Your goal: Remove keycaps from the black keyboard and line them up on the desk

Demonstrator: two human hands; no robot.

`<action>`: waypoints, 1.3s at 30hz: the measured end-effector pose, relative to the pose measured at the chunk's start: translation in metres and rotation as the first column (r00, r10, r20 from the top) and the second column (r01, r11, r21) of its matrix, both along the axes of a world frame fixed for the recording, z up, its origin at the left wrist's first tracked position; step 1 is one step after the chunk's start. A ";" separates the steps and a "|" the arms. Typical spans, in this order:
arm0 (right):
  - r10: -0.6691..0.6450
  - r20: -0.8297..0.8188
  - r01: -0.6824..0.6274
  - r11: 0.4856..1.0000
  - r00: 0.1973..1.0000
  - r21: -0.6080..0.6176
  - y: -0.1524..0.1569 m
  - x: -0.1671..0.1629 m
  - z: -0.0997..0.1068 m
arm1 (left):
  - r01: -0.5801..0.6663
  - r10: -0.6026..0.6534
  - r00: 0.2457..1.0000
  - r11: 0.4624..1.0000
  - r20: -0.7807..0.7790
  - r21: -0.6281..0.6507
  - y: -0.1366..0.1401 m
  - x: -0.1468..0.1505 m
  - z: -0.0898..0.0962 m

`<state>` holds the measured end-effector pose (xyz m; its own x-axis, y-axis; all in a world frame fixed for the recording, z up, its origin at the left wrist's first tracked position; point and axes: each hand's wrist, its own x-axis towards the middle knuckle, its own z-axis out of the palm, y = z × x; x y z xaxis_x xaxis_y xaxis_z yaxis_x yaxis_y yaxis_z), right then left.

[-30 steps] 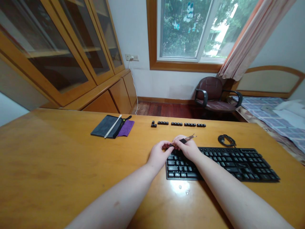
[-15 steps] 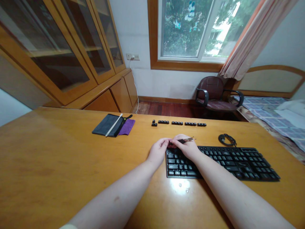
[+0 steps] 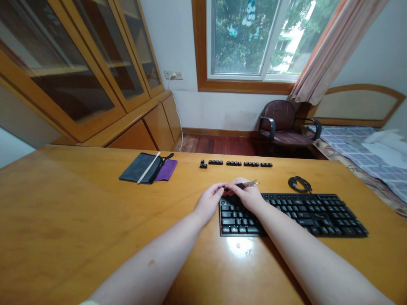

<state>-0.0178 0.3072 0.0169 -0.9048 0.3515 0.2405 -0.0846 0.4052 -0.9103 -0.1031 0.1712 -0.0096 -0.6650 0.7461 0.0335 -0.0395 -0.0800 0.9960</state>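
Note:
My left hand (image 3: 210,201) is closed in a pinch just past the top left corner of a black keyboard (image 3: 299,218). A small black piece (image 3: 226,189), which looks like a keycap, shows at its fingertips. My right hand (image 3: 248,195) touches the left one and is closed around a slim dark tool (image 3: 249,184) with thin wire-like prongs pointing right. The tool's other end is hidden among the fingers. My right forearm crosses over the keyboard and covers some of its keys.
Short rows of loose black keycaps (image 3: 234,163) line the desk's far edge. A grey zip pouch (image 3: 135,168) with a white stick (image 3: 149,167) and a purple cloth (image 3: 166,170) lies left. A coiled black cable (image 3: 299,184) sits behind the keyboard. Beyond stands a chair (image 3: 280,120).
The whole view has shifted slightly, so things appear a little further left. Both hands keep nearly the same pose beside the keyboard's corner, and the tool remains in my right hand.

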 end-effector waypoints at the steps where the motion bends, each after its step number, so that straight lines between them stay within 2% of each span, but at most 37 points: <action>1: 0.012 -0.009 -0.012 1.000 1.000 0.023 0.000 0.000 0.000 | -0.015 0.015 1.000 1.000 0.003 -0.010 0.000 0.000 0.001; 6: 0.070 -0.101 -0.051 0.983 0.992 0.179 -0.002 0.001 0.000 | -0.017 0.019 0.993 1.000 0.114 -0.017 -0.001 -0.003 0.004; 12: 0.088 -0.137 -0.056 0.974 0.987 0.221 -0.004 0.004 0.001 | -0.116 0.100 0.973 0.991 0.208 0.066 0.000 -0.004 0.001; 17: 0.072 -0.185 -0.031 0.976 0.980 0.215 -0.003 0.002 -0.002 | -0.148 0.140 0.988 0.982 0.071 0.118 0.001 -0.001 0.002; 23: 0.062 -0.139 -0.030 0.975 0.988 0.219 -0.005 0.003 -0.001 | -0.227 0.227 0.974 0.966 0.019 0.126 0.002 -0.007 -0.002; 25: 0.043 -0.129 -0.014 0.976 0.991 0.217 -0.005 0.003 0.000 | -0.241 0.244 0.969 0.968 -0.029 0.064 0.002 -0.010 -0.007; 28: -0.003 -0.125 0.030 0.976 0.992 0.216 -0.004 0.002 0.001 | -0.217 0.190 0.961 0.969 -0.203 -0.122 0.001 -0.013 -0.011; 31: -0.031 -0.115 0.057 0.972 0.993 0.230 -0.004 0.002 0.001 | -0.194 0.051 0.891 0.940 -0.450 -0.279 -0.005 -0.012 -0.011; 34: -0.035 -0.095 0.058 0.967 0.995 0.249 -0.003 0.001 0.000 | -0.310 -0.034 0.741 0.868 -0.671 -0.387 -0.012 -0.013 -0.008; 36: -0.037 -0.091 0.059 0.965 0.995 0.255 -0.003 0.001 -0.001 | -0.412 -0.052 0.664 0.807 -0.746 -0.422 -0.015 -0.016 -0.006; 39: -0.041 -0.104 0.067 0.965 0.994 0.254 -0.003 0.001 -0.002 | -0.521 -0.042 0.618 0.725 -0.785 -0.449 -0.014 -0.024 -0.005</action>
